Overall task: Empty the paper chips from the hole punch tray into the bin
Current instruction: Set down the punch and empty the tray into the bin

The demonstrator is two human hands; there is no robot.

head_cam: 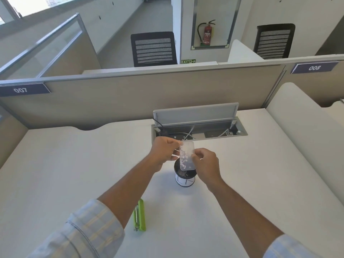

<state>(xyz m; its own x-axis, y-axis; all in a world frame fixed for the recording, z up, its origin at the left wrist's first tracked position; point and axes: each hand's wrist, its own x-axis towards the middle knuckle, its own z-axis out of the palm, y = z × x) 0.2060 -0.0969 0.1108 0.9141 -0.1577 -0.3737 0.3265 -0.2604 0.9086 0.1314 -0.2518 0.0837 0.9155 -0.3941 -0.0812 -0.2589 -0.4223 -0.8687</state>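
Observation:
A clear plastic hole punch tray point(187, 155) is held tilted, its lower end over a small round bin point(184, 178) on the white desk. White paper chips cling to the tray's left side, and some lie inside the bin. My left hand point(163, 152) pinches the tray's upper left edge. My right hand point(205, 162) grips its right edge. The green hole punch point(139, 215) lies on the desk near my left forearm, apart from both hands.
An open cable box point(199, 127) with its lid raised sits in the desk just behind the hands. A beige partition point(130, 97) closes the desk's far side. A rounded white divider point(301, 116) borders the right.

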